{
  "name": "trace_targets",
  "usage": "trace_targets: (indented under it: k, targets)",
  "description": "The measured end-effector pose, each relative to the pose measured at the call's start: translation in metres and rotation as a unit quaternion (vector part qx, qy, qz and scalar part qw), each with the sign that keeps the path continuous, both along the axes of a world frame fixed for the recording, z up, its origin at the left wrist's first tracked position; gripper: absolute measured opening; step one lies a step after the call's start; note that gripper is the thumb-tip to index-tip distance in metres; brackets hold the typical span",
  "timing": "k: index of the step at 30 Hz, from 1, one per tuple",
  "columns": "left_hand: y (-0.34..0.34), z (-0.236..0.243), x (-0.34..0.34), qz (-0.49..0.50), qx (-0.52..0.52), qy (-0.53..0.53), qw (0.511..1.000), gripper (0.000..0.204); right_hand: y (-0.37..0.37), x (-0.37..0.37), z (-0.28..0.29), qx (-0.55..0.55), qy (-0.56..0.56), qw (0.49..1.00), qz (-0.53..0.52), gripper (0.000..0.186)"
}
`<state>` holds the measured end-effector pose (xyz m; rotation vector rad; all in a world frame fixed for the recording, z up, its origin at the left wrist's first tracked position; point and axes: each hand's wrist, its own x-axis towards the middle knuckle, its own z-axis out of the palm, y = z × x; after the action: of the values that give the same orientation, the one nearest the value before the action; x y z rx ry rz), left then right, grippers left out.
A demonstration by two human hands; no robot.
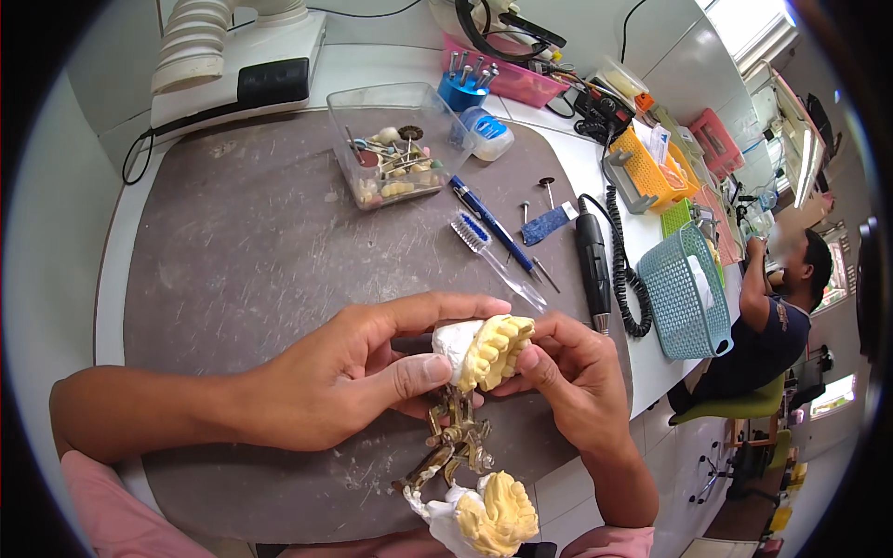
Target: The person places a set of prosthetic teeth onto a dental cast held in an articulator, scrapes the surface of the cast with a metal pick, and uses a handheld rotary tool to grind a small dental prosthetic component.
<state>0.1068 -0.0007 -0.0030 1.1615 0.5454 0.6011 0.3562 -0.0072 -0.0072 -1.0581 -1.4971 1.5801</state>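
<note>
A yellow dental cast with a row of teeth [499, 352], mounted on white plaster [456, 340], is held between both hands. My left hand [353, 372] is closed around its white side, thumb pressed on the plaster. My right hand [577, 391] grips the yellow side with thumb and fingers. Below them hangs a brass-coloured hinged articulator frame [458, 432], opened out, with a second yellow cast [498, 516] on white plaster at its lower end, near the mat's front edge.
On the grey mat [223, 251] lie a clear box of burs [372, 181], a toothbrush [473, 234], blue pen [484, 214] and handpiece [592, 260]. An extraction unit [223, 102] stands behind; baskets [677, 298] line the right. A seated co-worker [763, 335] is at far right.
</note>
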Motion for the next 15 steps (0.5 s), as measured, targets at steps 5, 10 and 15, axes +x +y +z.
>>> trace_targets:
  k: [5, 10, 15]
  targets:
    - [0.0015, -0.0058, -0.0011, 0.007, 0.005, -0.02, 1.0, 0.057, 0.0028, -0.0021, 0.0, -0.011, -0.018, 1.0, -0.003, 0.023]
    - [0.0018, -0.0059, 0.0011, 0.003, 0.022, -0.041, 0.999, 0.058, 0.0, 0.0065, 0.0009, -0.014, 0.02, 1.0, 0.018, 0.025]
    - [0.0035, -0.0089, -0.0012, -0.008, 0.006, -0.055, 0.998, 0.058, 0.0027, 0.0072, 0.0, -0.015, 0.012, 0.999, 0.035, 0.028]
